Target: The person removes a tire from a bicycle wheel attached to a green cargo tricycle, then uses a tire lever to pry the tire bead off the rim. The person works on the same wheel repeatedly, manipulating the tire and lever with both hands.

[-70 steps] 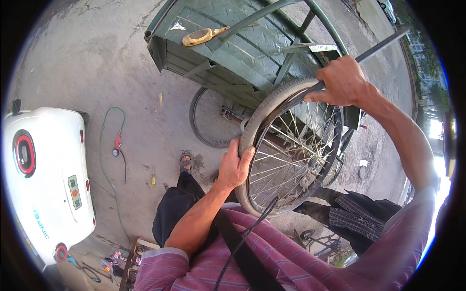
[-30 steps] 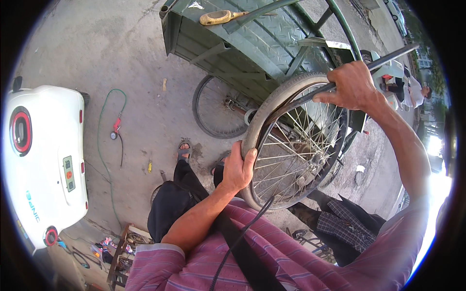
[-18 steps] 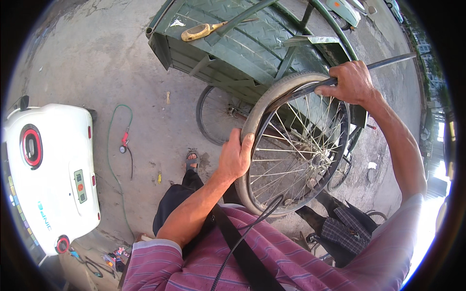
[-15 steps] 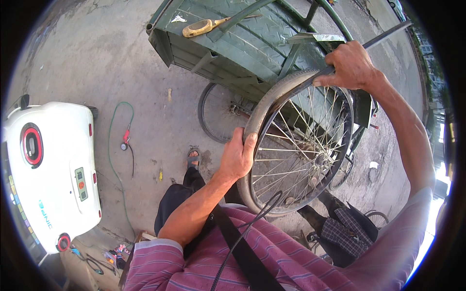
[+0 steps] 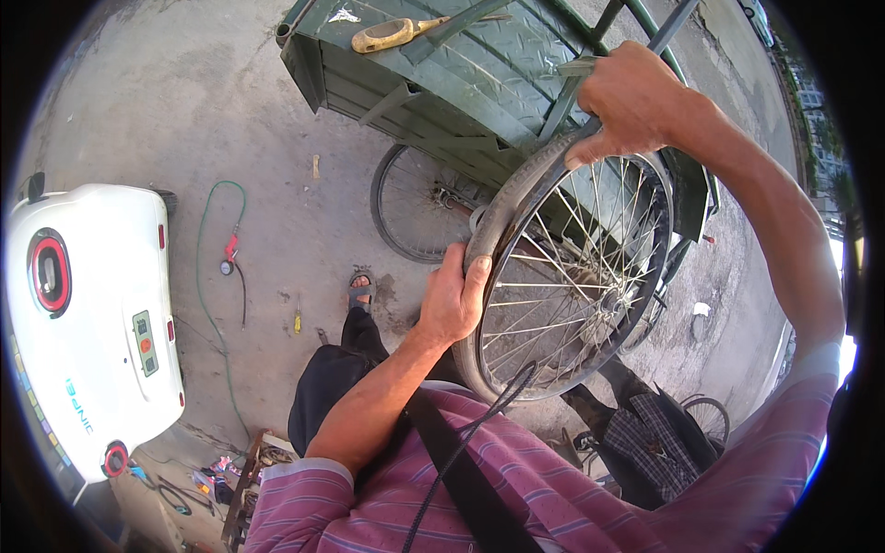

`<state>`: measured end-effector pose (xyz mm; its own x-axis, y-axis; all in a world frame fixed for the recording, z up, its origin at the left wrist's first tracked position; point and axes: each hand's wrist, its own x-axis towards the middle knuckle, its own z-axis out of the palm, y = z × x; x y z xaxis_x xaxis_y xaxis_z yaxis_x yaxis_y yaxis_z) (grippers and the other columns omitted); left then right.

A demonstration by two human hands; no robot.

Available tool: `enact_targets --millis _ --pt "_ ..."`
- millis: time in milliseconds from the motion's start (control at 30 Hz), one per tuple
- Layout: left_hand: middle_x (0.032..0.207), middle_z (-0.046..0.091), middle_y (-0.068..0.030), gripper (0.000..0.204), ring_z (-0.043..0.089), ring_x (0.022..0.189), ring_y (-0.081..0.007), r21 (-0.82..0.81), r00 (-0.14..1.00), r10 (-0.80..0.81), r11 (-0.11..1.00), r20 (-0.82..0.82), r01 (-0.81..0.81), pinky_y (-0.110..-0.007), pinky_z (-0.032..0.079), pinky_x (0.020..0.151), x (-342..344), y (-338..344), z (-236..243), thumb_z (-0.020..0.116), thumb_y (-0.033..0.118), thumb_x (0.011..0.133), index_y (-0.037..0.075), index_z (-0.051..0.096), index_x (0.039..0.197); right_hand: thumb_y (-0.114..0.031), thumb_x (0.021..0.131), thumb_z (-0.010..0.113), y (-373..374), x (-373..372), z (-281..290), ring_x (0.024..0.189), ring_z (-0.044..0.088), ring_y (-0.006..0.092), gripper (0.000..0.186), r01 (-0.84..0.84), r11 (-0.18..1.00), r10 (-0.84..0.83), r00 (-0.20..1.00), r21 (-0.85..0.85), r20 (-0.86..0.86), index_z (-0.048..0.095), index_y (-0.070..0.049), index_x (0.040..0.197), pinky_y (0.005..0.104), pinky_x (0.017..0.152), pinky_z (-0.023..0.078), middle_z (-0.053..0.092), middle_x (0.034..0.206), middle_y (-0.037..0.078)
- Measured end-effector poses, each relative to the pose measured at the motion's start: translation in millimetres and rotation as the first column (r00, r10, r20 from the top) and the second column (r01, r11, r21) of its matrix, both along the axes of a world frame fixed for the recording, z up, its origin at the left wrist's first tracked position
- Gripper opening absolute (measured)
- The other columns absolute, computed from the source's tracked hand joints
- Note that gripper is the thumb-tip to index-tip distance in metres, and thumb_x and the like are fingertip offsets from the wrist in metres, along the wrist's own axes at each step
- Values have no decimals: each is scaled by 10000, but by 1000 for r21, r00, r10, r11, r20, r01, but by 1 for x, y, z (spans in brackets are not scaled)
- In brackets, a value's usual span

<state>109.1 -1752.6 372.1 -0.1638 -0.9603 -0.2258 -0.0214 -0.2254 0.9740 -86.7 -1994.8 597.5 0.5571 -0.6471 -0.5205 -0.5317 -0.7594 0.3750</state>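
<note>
A spoked wheel (image 5: 611,301) stands tilted in front of me, against a green metal cart (image 5: 489,83). My left hand (image 5: 454,295) is closed on the left side of its tire (image 5: 497,207), thumb on top. The tire gapes from the rim along the upper left, with dark material in the gap. My right hand (image 5: 627,106) is closed on a long dark bar (image 5: 671,23) at the wheel's top; the bar rises from my fist toward the upper right, and its lower end is hidden. A wooden-handled tool (image 5: 383,37) lies on the cart.
A white vehicle (image 5: 97,276) is at the left. A green hose with a red inflator gauge (image 5: 229,256) and a yellow-handled tool (image 5: 298,321) lie on the concrete. Below the cart is another wheel (image 5: 396,203). A wooden crate (image 5: 244,488) and dark checked cloth (image 5: 645,442) are at the bottom.
My right hand has moved up and toward the left, swinging the bar steeper. My left hand keeps its grip at about the same place. A person seen earlier at the far right is out of view.
</note>
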Motion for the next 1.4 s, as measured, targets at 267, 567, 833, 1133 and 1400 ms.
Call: enact_targets --millis 267,567,833,1133,1400 --pt "756 645 -249 623 682 765 -510 -82 999 -38 996 6 38 -545 508 690 -13 -47 2 456 598 1155 2 545 998 -837 769 813 111 -87 -5 576 667 252 767 496 849 -449 859 -182 244 769 -72 782 456 655 544 675 638 67" --pt "886 703 -181 638 693 842 -368 -243 980 106 968 168 -63 -474 550 836 -11 -40 8 504 582 1147 -37 596 1269 -847 845 725 95 -90 1 655 726 318 796 505 837 -455 856 -209 246 797 -55 799 451 662 565 689 628 115" --pt "799 690 -110 501 697 666 -209 28 997 73 997 -7 -73 -400 535 591 -8 45 -5 590 471 1147 -8 517 1276 -836 816 748 53 -90 15 676 720 370 785 388 906 -370 920 -169 129 789 -55 754 492 710 564 680 632 155" --pt "765 687 -128 526 718 629 -242 139 986 102 987 -132 -84 -412 545 577 -9 51 -14 592 478 1137 -24 514 1274 -764 749 815 -15 -33 23 693 707 428 758 11 988 -9 1000 -152 14 766 -10 692 502 680 554 670 657 217" --pt "771 686 -102 526 720 633 -208 133 986 104 987 -133 -86 -386 547 568 -6 40 -10 598 480 1133 -31 544 1249 -874 839 647 -22 11 54 762 756 428 808 6 999 -16 965 -39 -263 825 -90 765 529 684 581 748 729 196"
